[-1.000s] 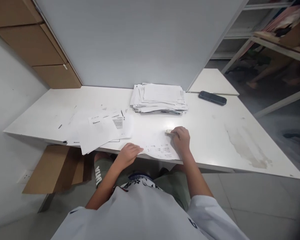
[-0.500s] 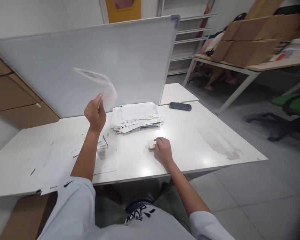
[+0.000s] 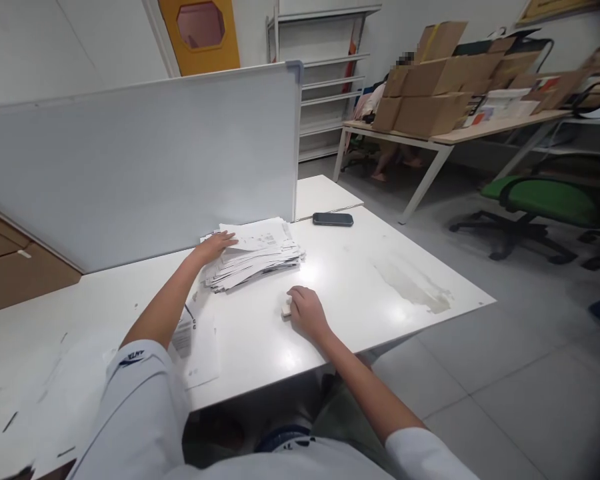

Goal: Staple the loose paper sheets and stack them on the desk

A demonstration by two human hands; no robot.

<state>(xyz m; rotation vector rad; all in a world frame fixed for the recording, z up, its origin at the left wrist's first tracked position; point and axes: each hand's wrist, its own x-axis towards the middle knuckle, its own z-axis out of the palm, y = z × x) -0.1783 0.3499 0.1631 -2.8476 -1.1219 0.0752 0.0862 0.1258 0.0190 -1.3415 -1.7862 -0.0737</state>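
1. Two hands on table [image 3: 360,287]: left hand [image 3: 215,248], grip spread flat on top of paper stack [image 3: 260,257], at far edge by whiteboard [image 3: 145,160].
2. Grip of right hand [image 3: 305,312] curled, pinching white block [image 3: 286,309], mid-table.
3. Far edge, right of stack: phone [image 3: 333,219]. Near edge, left: loose sheets [image 3: 197,347].

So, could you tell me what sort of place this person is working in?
Most likely an office or back-room workspace: a stack of papers under the left hand on a white desk, cardboard boxes on another table, and a green office chair.
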